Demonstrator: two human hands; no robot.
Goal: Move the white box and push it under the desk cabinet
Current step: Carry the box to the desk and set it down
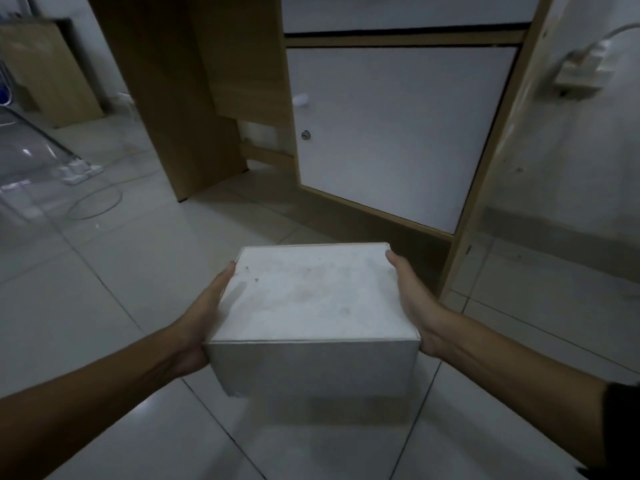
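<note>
Hands clasped the white box [313, 299] from both sides, left hand [202, 320] and right hand [414, 299] equally near. Desk cabinet [398, 133] stood straight ahead, its low floor gap beyond the box's far edge.

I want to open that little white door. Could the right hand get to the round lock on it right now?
Probably not yet. The right hand is pressed against the white box, with the left hand on the other side. The lock on the cabinet door has nothing in front of it, but the box must go down first.
</note>
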